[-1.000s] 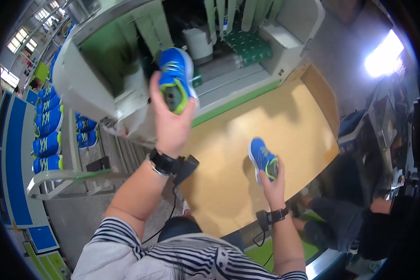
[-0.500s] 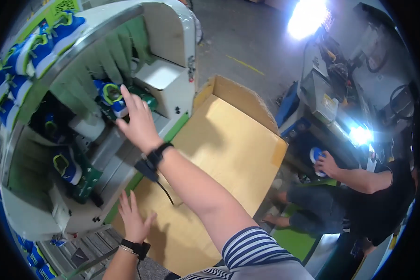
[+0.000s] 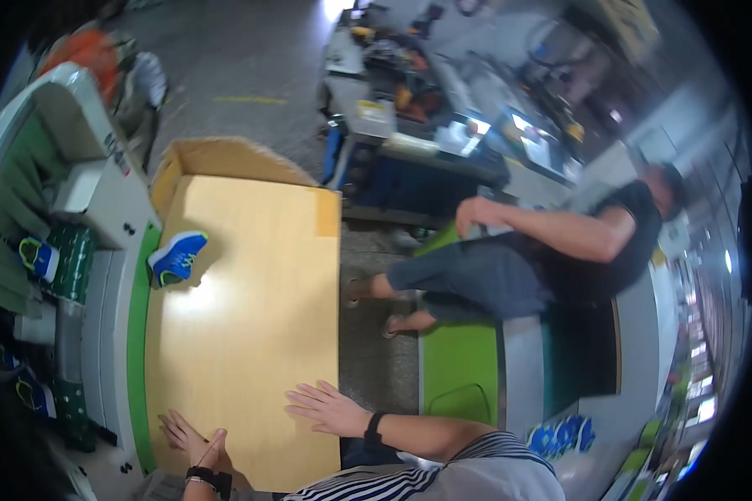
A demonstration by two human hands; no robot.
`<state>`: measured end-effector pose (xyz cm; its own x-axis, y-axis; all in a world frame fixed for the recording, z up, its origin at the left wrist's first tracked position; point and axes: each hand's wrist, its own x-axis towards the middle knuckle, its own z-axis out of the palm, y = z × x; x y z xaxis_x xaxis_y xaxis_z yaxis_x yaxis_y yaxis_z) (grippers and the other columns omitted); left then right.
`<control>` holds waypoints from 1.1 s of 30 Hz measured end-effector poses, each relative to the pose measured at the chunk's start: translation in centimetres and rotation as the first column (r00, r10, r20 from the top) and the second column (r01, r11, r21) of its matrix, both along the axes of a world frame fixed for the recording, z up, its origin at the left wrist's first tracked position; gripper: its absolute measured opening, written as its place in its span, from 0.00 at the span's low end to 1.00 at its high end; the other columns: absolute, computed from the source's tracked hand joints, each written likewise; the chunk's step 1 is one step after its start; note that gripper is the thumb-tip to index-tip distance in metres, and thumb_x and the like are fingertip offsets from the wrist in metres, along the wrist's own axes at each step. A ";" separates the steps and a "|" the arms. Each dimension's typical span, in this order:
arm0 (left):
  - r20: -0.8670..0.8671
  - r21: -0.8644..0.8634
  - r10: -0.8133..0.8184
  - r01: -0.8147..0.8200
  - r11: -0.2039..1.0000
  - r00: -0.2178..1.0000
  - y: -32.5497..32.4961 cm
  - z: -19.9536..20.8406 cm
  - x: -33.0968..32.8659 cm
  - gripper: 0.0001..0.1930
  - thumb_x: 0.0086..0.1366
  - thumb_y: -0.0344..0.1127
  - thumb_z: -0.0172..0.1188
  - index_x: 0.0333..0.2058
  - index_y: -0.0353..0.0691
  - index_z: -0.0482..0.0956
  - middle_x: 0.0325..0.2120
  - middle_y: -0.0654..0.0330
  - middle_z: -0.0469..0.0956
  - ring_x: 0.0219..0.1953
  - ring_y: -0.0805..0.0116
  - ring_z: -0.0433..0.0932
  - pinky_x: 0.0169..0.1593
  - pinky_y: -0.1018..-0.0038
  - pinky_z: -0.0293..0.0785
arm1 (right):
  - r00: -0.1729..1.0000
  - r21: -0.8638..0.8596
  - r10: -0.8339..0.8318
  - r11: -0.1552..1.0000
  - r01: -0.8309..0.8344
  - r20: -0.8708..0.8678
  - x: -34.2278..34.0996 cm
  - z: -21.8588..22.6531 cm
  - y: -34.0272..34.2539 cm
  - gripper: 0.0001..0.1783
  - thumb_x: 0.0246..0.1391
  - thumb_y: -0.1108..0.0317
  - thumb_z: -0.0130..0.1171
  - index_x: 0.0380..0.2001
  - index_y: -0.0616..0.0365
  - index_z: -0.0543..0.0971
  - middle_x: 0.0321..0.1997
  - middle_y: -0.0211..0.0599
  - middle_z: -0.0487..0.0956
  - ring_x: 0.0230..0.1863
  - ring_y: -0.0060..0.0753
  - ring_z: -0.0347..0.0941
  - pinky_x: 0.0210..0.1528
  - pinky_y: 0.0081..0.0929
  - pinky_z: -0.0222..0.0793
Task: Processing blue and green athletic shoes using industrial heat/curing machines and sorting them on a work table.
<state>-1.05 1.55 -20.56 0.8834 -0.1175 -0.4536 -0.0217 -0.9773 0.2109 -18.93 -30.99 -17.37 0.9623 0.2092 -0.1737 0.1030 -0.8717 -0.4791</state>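
The right hand [image 3: 330, 409] came off the machine where it had reached with a blue shoe and dropped flat onto the wooden surface [image 3: 251, 334]. A blue shoe [image 3: 175, 257] lay alone there, while the left hand [image 3: 188, 434] stayed low.

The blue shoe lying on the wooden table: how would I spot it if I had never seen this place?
Find the pale wooden table in the middle. At its far left corner, beside the green edge strip, lies the blue shoe with lime-green trim. It is the only shoe on the tabletop; the other blue shoes sit in the machine to the left.
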 end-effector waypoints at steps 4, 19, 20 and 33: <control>0.019 0.050 -0.011 0.010 0.999 1.000 -0.1 -0.2 0.0 0.68 0.46 0.52 0.76 0.73 0.45 0.32 0.73 0.45 0.25 0.74 0.40 0.27 0.67 0.29 0.37 | 0.948 0.010 -0.297 0.954 0.300 -0.113 -2.2 0.1 1.6 0.33 0.58 0.58 0.59 0.65 0.52 0.67 0.72 0.44 0.62 0.73 0.48 0.55 0.71 0.46 0.54; -0.099 0.145 -0.110 0.123 0.982 0.989 -0.5 -1.1 2.1 0.70 0.47 0.74 0.66 0.73 0.51 0.26 0.73 0.44 0.21 0.75 0.43 0.25 0.71 0.38 0.39 | 0.481 0.290 -0.868 0.431 0.855 -0.126 -19.8 4.8 8.5 0.22 0.59 0.58 0.59 0.53 0.57 0.77 0.51 0.50 0.78 0.53 0.51 0.75 0.56 0.39 0.70; -0.027 0.139 -0.146 0.148 0.979 0.989 3.0 -4.8 4.9 0.70 0.48 0.75 0.63 0.72 0.48 0.25 0.71 0.40 0.19 0.74 0.38 0.23 0.72 0.42 0.33 | 0.514 0.218 -0.852 0.486 0.846 -0.095 -20.5 3.8 8.8 0.21 0.59 0.58 0.59 0.52 0.58 0.77 0.51 0.49 0.78 0.52 0.51 0.75 0.55 0.39 0.71; 0.318 0.234 -0.535 0.482 0.844 0.783 6.7 -5.4 -1.1 0.39 0.67 0.61 0.48 0.69 0.42 0.58 0.64 0.46 0.64 0.65 0.42 0.62 0.63 0.48 0.63 | -0.294 -0.291 -0.772 -0.148 0.945 -0.564 -58.1 -22.2 31.2 0.19 0.51 0.54 0.56 0.39 0.54 0.84 0.48 0.48 0.82 0.49 0.52 0.79 0.50 0.46 0.74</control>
<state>-2.12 8.27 -25.98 0.8136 -0.5580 -0.1634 -0.5709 -0.8199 -0.0421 -77.04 0.16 -39.56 -0.1100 -0.6659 -0.7379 -0.9219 0.3459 -0.1747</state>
